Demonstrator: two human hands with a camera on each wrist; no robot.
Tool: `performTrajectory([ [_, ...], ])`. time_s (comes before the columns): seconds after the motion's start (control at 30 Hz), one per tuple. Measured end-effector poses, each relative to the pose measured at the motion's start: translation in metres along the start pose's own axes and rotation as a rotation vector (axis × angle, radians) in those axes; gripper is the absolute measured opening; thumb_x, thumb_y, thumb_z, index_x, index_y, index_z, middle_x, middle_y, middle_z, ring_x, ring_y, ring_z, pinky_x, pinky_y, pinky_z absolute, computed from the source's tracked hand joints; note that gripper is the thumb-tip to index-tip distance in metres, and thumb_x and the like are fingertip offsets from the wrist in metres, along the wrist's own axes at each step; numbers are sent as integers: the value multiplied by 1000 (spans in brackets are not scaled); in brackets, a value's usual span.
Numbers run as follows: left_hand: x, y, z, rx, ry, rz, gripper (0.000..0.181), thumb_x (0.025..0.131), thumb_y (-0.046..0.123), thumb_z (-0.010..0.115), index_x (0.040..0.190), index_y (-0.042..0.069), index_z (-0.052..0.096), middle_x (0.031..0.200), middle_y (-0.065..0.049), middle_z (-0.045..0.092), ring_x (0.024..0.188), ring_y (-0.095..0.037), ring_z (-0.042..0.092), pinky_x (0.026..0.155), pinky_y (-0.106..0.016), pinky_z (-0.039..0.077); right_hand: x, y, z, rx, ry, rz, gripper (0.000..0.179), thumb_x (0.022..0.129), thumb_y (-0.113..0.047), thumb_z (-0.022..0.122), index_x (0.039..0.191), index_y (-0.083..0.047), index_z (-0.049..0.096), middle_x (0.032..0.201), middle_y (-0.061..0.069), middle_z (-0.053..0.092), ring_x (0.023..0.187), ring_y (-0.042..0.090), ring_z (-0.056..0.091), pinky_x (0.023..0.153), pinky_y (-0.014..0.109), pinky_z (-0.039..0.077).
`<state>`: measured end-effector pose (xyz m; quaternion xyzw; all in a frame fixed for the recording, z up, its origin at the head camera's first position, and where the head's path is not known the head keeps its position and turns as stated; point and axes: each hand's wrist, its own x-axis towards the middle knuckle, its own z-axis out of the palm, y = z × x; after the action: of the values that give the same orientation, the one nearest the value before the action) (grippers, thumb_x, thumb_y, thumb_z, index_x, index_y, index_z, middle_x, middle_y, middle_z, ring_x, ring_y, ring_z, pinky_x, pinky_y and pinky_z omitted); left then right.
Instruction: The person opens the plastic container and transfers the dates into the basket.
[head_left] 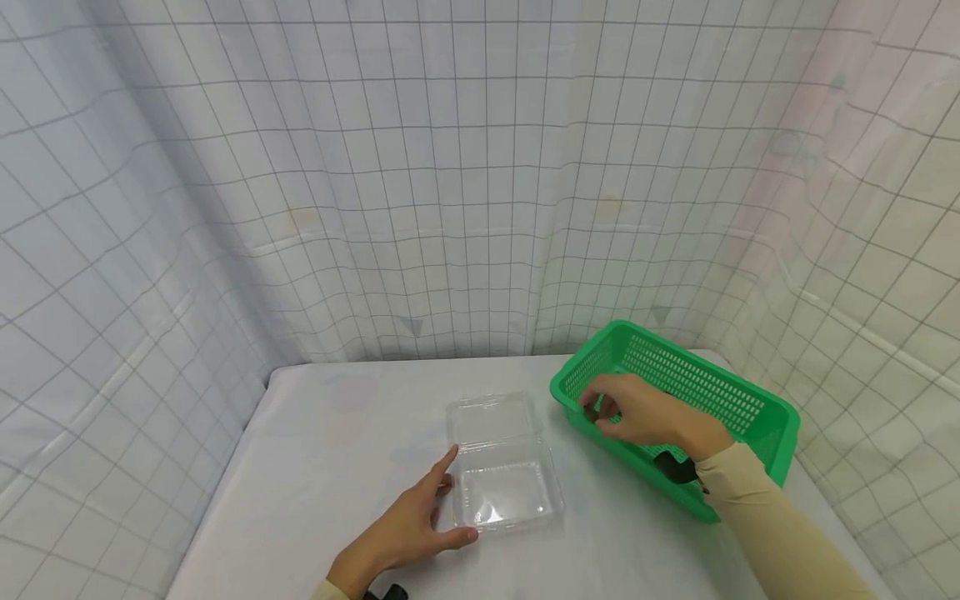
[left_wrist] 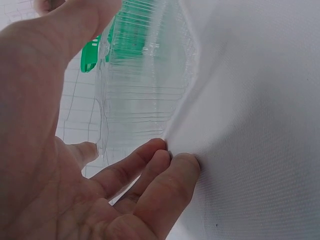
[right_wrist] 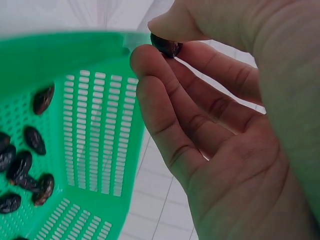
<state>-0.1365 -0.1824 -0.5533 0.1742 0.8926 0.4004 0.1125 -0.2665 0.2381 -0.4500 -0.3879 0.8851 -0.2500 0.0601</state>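
Note:
A clear plastic clamshell box (head_left: 501, 467) lies open on the white table (head_left: 315, 467). My left hand (head_left: 420, 521) rests flat beside its left edge, fingers straight and touching the box (left_wrist: 145, 95) and the cloth. My right hand (head_left: 637, 410) hovers over the near left corner of a green basket (head_left: 765, 417). Its thumb and fingertips pinch a dark wrinkled fruit (right_wrist: 166, 46), like a dried date. Several more of these dark fruits (right_wrist: 25, 160) lie on the basket floor (right_wrist: 90, 150).
Gridded white curtains (head_left: 480, 183) close in the table on three sides. The basket stands at the table's back right corner. A dark wrist strap (head_left: 675, 468) shows at my right sleeve.

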Motion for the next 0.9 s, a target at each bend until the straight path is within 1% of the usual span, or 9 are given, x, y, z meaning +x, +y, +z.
performTrajectory([
  [0.07,-1,1,0,-3,-1,-3,126,97,56,93,188,14,18,165,-21,64,152,-43,67,108,-40,66,-3,4,-3,-2,7,21,29,102,4,76,129,-7,79,120,4,82,97,9,78,89,32,68],
  [0.17,-2,1,0,1,3,-3,126,96,55,94,188,13,19,165,-20,65,151,-42,67,108,-41,66,-7,12,-7,-28,21,30,30,102,4,77,130,-8,79,120,6,82,96,8,77,87,32,67],
  [0.23,-2,1,1,5,5,-2,126,96,55,93,188,13,19,164,-20,65,151,-42,68,107,-39,65,-9,17,-9,-40,30,33,31,101,6,77,129,-8,80,120,8,83,95,8,78,85,33,67],
  [0.37,-1,0,2,6,3,-7,126,96,58,93,188,15,18,166,-19,64,152,-41,67,107,-36,65,-14,28,-15,-44,29,57,32,101,6,78,129,-10,80,123,9,83,95,8,77,86,34,67],
  [0.47,0,-1,3,4,2,-13,127,96,59,92,188,16,17,167,-19,64,153,-40,67,108,-36,65,-17,36,-18,-48,21,87,31,102,5,79,129,-10,80,123,9,82,97,8,76,85,34,66],
  [0.63,0,-1,4,8,6,-17,127,96,59,93,188,15,18,166,-20,64,152,-40,68,108,-36,65,-22,52,-20,-65,-3,123,29,100,6,78,128,-5,80,124,14,83,97,12,78,84,33,66],
  [0.8,-1,-1,4,-9,7,-21,127,95,58,94,188,16,18,168,-20,63,155,-40,66,109,-36,65,-27,65,-21,-48,-39,179,31,100,7,78,130,-1,79,126,19,82,98,18,80,84,36,67],
  [0.9,-1,-1,4,-20,4,-19,126,96,57,94,188,16,18,168,-20,62,156,-40,65,110,-35,65,-30,68,-22,-35,-55,211,33,100,8,77,132,1,79,128,20,81,101,23,82,85,37,69],
])
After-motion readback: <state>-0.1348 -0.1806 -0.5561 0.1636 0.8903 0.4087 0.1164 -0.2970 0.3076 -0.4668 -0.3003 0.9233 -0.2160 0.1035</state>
